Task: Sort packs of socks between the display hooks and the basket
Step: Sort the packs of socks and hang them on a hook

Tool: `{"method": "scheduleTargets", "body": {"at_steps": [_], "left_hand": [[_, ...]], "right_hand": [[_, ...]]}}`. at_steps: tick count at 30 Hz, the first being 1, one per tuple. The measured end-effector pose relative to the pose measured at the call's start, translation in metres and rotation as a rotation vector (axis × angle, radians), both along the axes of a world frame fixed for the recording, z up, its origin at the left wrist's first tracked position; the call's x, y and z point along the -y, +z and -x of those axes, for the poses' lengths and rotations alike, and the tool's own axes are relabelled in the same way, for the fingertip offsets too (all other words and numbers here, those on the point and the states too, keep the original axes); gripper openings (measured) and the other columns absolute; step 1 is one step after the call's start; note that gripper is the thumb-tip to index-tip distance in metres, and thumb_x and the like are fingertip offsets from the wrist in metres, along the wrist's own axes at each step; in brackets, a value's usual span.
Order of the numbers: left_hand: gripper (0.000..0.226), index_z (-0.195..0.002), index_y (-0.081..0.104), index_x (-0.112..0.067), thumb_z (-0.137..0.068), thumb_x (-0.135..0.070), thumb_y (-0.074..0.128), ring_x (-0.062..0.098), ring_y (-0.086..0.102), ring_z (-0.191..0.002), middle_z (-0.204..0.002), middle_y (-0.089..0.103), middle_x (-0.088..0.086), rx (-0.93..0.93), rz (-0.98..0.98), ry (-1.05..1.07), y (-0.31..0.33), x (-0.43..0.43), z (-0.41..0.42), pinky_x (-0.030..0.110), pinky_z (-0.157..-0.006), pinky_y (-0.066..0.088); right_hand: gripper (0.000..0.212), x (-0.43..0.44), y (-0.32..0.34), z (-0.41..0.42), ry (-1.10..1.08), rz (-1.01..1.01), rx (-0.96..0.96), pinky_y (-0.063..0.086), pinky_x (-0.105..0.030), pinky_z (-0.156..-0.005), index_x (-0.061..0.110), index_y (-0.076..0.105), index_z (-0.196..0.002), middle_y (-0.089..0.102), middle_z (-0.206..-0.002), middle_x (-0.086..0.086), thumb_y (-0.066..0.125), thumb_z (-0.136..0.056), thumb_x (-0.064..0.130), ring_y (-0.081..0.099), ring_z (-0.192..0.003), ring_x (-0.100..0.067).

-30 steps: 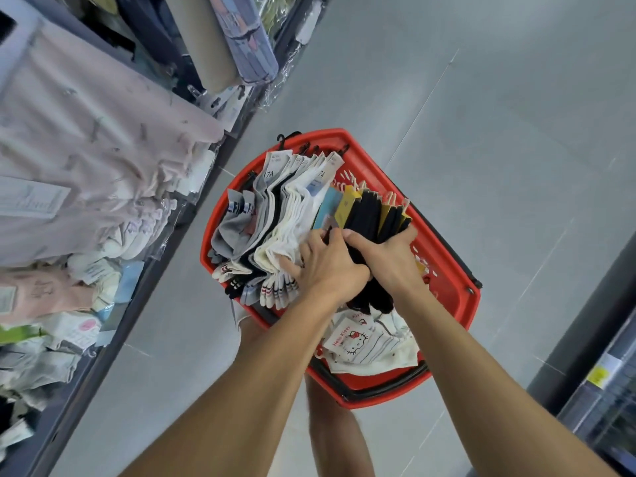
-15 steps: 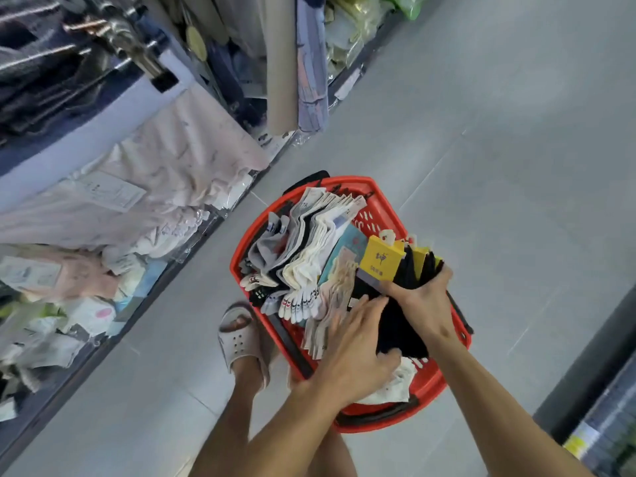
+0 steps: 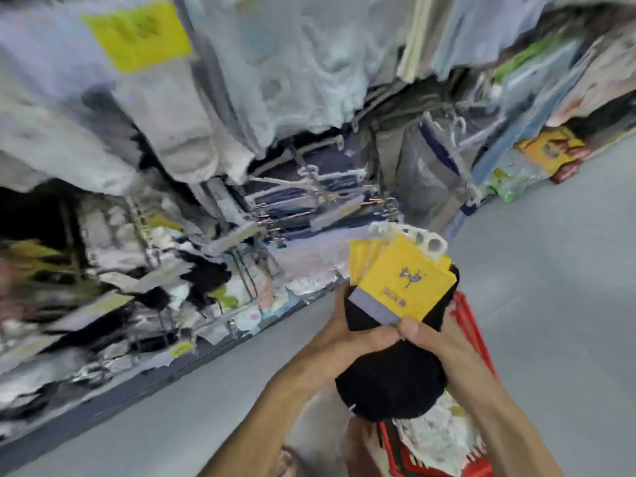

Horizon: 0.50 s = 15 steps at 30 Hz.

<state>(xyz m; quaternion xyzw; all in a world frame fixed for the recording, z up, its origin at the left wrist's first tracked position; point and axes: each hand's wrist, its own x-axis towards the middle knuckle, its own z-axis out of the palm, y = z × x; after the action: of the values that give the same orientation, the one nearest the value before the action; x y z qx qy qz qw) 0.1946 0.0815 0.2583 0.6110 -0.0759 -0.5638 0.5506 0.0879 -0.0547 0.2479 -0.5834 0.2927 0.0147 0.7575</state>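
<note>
Metal display hooks motion-blurred; red plastic basket mostly hidden by arms | bundle of black socks with yellow card labels above basket | left hand and right hand apparently clasp it between them

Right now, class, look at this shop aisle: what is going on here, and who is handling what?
A person grips a bundle of black socks with yellow card labels in both hands, the left hand and the right hand wrapped round its middle. The bundle is held above the red basket, which has other packs in it. The display hooks are ahead, blurred; none of the bundle is on a hook yet.
</note>
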Motion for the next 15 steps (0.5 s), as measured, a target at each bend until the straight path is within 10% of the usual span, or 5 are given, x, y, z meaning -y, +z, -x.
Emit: {"method": "scheduleTargets", "body": {"at_steps": [5, 10, 15], "left_hand": [[0.131, -0.157, 0.014, -0.025, -0.049, -0.053, 0.081, -0.001, 0.058, -0.122, -0.144, 0.051, -0.012, 0.022, -0.047, 0.16, 0.098, -0.133, -0.018, 0.013, -0.09, 0.05], [0.15, -0.157, 0.019, -0.026, -0.031, -0.057, 0.093, 0.027, 0.031, -0.148, -0.162, 0.03, 0.003, -0.019, -0.031, 0.409, 0.163, -0.246, -0.005, 0.048, -0.119, 0.029], [0.122, -0.145, 0.025, -0.042, -0.041, -0.044, 0.089, 0.003, 0.061, -0.12, -0.137, 0.057, -0.015, 0.068, 0.124, 0.552, 0.204, -0.32, 0.026, 0.025, -0.092, 0.054]], "right_hand": [[0.051, -0.108, 0.113, -0.045, 0.169, 0.049, 0.138, 0.049, -0.005, -0.076, 0.065, 0.065, -0.105, 0.069, -0.11, 0.032, 0.079, -0.059, 0.048, 0.065, -0.104, 0.009], [0.068, -0.2, 0.186, -0.043, 0.326, 0.02, 0.16, 0.044, 0.002, -0.066, 0.042, 0.055, -0.112, 0.067, -0.093, 0.042, 0.079, -0.049, 0.047, 0.062, -0.09, 0.021], [0.066, -0.268, 0.231, -0.037, 0.479, 0.163, 0.172, 0.046, -0.003, -0.079, 0.033, 0.053, -0.119, 0.068, -0.107, 0.035, 0.08, -0.06, 0.042, 0.062, -0.101, 0.015]]}}
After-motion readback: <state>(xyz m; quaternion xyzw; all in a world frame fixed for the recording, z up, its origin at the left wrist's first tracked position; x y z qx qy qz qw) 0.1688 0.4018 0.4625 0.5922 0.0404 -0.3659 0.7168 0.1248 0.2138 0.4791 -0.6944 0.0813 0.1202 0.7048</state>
